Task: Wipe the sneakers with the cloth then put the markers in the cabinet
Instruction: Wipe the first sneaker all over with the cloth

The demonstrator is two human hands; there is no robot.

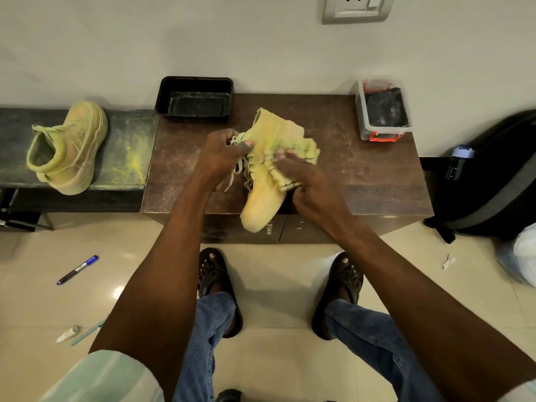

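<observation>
— What carries everything here?

— A low brown wooden cabinet top, the surface [362, 175], dusty and streaked. At its back left corner sits a black rectangular plastic tray [195, 99], part of it overhanging the edge. At the back right stands a clear plastic box with orange-red clips [382, 110], something dark inside.

— And to the left?

— A lower dark stone bench [127, 146], smeared with yellow powder. A yellow-green high-top sneaker [69, 147] lies on it on its side.

— The floor?

— Glossy beige floor tiles [275, 271]. On them lie a blue-capped black marker [77, 269], a pale teal pen [87, 333], a small white squeezed tube [67, 333] just beside it, and a scrap of white paper [448, 261]. A black backpack [493, 181] stands at the right.
</observation>
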